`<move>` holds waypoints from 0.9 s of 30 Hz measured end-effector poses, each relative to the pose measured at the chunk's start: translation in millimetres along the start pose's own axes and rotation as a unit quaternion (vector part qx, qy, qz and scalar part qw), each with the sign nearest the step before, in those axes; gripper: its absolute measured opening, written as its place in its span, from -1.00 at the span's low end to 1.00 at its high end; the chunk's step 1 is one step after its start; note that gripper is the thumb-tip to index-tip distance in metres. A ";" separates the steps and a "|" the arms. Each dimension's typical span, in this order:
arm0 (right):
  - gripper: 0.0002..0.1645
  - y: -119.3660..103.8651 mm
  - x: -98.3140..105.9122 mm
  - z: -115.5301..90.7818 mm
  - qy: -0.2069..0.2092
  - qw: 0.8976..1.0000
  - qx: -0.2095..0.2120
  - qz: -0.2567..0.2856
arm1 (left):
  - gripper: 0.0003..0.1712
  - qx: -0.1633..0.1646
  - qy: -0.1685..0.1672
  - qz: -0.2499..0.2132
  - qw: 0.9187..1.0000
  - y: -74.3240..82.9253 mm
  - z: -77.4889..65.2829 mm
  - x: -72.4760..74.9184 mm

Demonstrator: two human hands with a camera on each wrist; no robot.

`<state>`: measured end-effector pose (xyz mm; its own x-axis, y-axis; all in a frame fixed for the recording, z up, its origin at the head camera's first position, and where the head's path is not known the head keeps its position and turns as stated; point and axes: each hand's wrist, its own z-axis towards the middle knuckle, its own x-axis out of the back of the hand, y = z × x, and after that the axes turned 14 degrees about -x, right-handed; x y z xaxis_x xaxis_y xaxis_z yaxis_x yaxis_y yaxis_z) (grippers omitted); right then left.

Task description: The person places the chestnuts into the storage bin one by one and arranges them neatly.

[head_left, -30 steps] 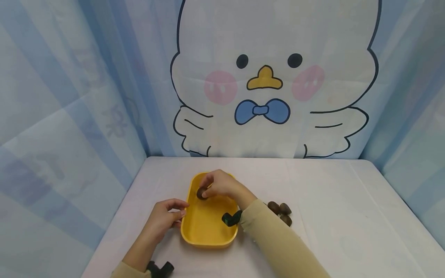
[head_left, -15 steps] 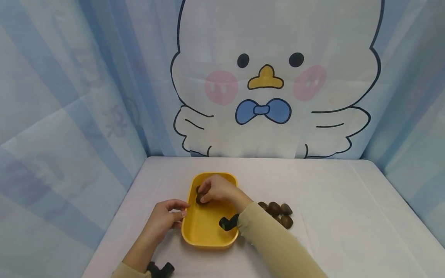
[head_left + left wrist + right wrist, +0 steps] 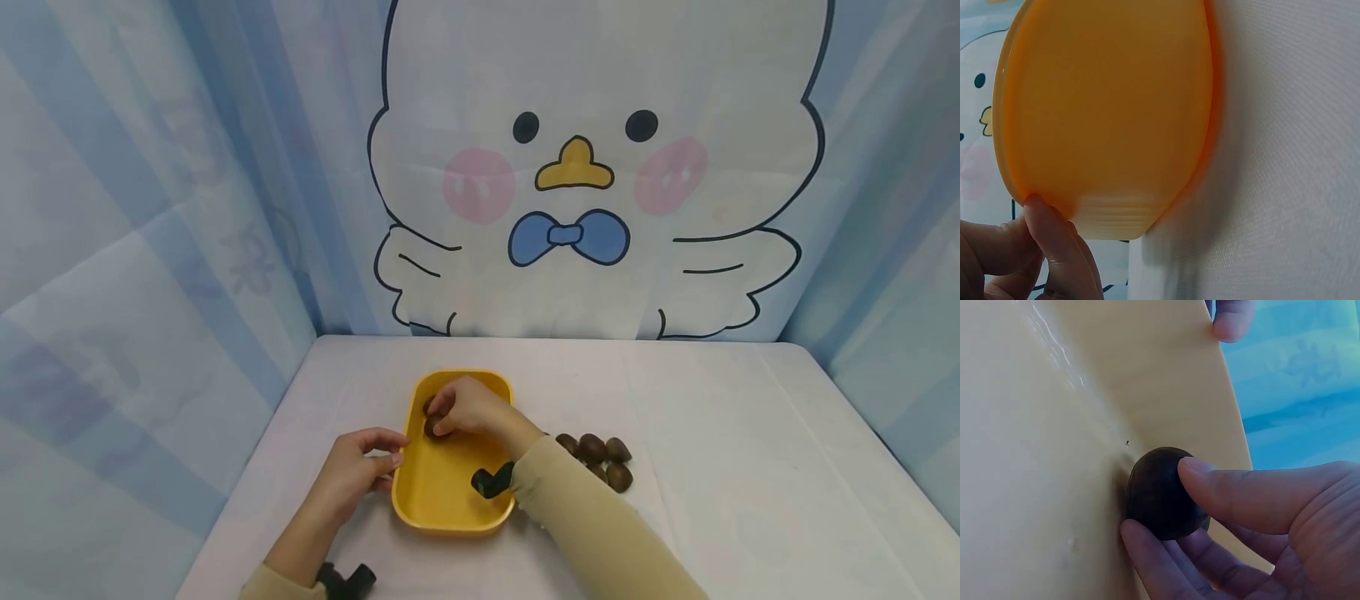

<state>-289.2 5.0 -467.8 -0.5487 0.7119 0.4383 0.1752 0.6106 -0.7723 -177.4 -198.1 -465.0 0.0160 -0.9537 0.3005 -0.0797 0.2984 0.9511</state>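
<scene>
In the head view, my right hand reaches into a yellow tray and pinches a dark brown chestnut near its left wall. The right wrist view shows that chestnut between thumb and fingers, close to the tray's surface. Just beyond it, a second chestnut lies in the tray, partly covered by the fingers. My left hand holds the tray's left rim with thumb and fingertips. Seen from the left wrist, those fingers are bent at the rim and outer wall of the tray.
Several loose chestnuts lie in a group right of the tray, some hidden behind the right sleeve. A white cloth covers the table. Behind it hangs a curtain with a cartoon bird, and more curtains flank both sides.
My right hand has shifted slightly toward the near side inside the tray, with a chestnut in its fingers. A second chestnut now shows behind it. My left hand stays at the rim.
</scene>
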 end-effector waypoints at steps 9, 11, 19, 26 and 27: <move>-0.75 -5.5 -0.9 -5.0 0.031 0.999 -0.005 -0.022 | -0.72 0.005 0.004 -0.001 1.000 0.4 -0.7 0.1; -0.74 -6.3 -1.3 -6.5 0.032 0.999 -0.003 -0.021 | -0.72 0.006 0.003 -0.002 1.000 -0.6 -0.9 -0.1; -0.71 -6.7 4.1 -9.7 0.032 0.999 -0.004 -0.005 | -0.72 0.008 0.005 0.001 1.000 -1.9 -1.1 -0.5; -0.65 -7.3 15.3 -16.5 0.022 1.000 0.007 0.008 | -0.72 0.006 0.005 0.004 1.000 0.1 -1.6 -0.6; -0.63 -7.5 16.7 -17.9 0.020 1.000 0.009 0.009 | -0.72 0.006 0.005 0.004 1.000 0.2 -1.6 -0.8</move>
<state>-285.0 18.5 -446.5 -0.5130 0.7363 0.4413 0.1706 0.5913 -0.7882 -175.8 -197.2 -464.9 0.0255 -0.9508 0.3088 -0.0911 0.3054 0.9479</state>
